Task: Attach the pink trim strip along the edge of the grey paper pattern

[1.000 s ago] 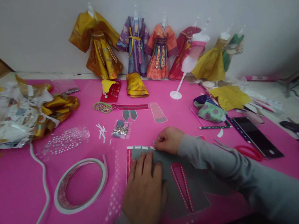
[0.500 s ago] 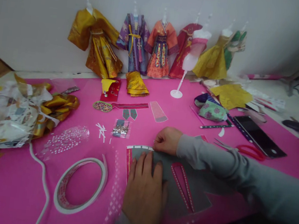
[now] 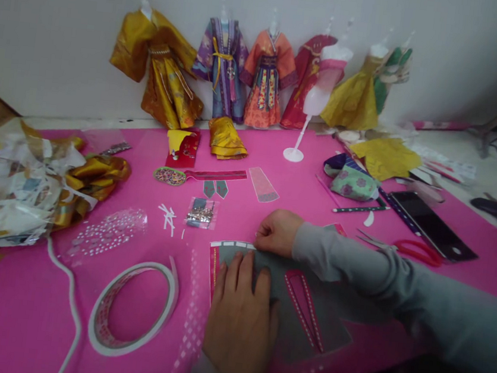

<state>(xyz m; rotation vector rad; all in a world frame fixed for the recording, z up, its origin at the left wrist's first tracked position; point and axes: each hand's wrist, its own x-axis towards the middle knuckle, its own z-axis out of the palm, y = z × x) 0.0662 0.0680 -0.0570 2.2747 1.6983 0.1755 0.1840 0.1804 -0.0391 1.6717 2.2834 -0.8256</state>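
both hands on grey paper garment piece (image 3: 306, 313), pink mat (image 3: 27, 317).
left hand (image 3: 239, 323) flat, fingers extended, pressing it down; right hand (image 3: 278, 232) curled, pinching its top edge.

Single head-worn view, looking forward and down, close over pink table (image 3: 27, 317), wall behind

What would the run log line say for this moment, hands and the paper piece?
left hand: flat on grey paper piece | right hand: pinching its top edge | tape ring: left of it | surface: pink mat
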